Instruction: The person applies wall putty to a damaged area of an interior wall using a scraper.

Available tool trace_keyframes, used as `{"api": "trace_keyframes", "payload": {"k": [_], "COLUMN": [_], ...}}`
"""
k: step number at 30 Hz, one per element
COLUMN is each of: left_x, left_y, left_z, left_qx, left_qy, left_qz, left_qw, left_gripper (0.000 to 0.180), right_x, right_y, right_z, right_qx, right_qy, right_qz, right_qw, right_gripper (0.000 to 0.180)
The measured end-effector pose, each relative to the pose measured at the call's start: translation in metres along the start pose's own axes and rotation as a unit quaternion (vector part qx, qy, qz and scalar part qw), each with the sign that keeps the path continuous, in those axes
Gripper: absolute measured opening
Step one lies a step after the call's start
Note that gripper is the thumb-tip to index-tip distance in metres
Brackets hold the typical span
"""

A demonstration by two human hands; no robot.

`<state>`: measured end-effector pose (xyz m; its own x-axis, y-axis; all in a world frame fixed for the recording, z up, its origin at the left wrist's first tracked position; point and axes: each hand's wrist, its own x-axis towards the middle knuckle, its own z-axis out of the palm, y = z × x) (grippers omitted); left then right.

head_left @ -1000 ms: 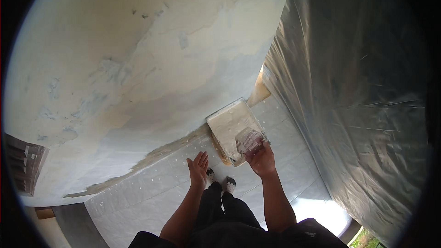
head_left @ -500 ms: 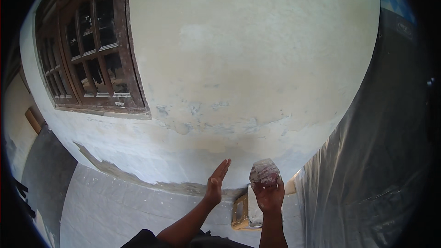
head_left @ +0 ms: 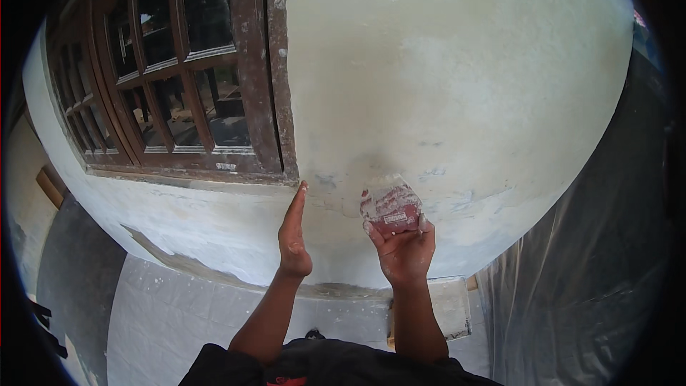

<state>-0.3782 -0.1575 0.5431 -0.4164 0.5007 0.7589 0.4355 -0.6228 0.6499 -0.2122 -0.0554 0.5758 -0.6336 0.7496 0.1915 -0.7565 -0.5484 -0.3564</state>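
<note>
Fingers of right hand [head_left: 406, 246] clasp reddish, white-labelled sandpaper [head_left: 391, 207] against wall [head_left: 443, 86].

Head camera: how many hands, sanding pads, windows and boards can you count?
Hands: 2, left hand flat by the wall, right hand holding the pad
Sanding pad: 1
Window: 1
Board on the floor: 1
Total: 5
</note>
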Motion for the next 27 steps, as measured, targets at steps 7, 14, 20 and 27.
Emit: {"api": "trace_keyframes", "payload": {"k": [7, 14, 20, 27], "left_x": [0.029, 0.053, 0.072, 0.072], "left_y": [-0.017, -0.026, -0.036, -0.043], "left_z": [-0.045, -0.037, -0.024, -0.015], "left_qx": [0.017, 0.029, 0.053, 0.101], "left_qy": [-0.054, -0.091, -0.103, -0.052], "left_qz": [0.026, 0.076, 0.144, 0.162], "left_qw": [0.998, 0.993, 0.983, 0.980], "left_gripper": [0.109, 0.110, 0.112, 0.111], "right_x": [0.014, 0.014, 0.037, 0.083], "right_y": [0.042, 0.043, 0.028, -0.052], "right_z": [0.024, 0.040, 0.029, 0.006], "right_qx": [0.004, 0.033, -0.144, -0.747], "right_qy": [0.003, 0.051, 0.004, -0.207], "right_qz": [-0.062, -0.081, -0.248, -0.566], "right_qw": [0.998, 0.995, 0.958, 0.282], "right_gripper": [0.052, 0.049, 0.046, 0.037]}}
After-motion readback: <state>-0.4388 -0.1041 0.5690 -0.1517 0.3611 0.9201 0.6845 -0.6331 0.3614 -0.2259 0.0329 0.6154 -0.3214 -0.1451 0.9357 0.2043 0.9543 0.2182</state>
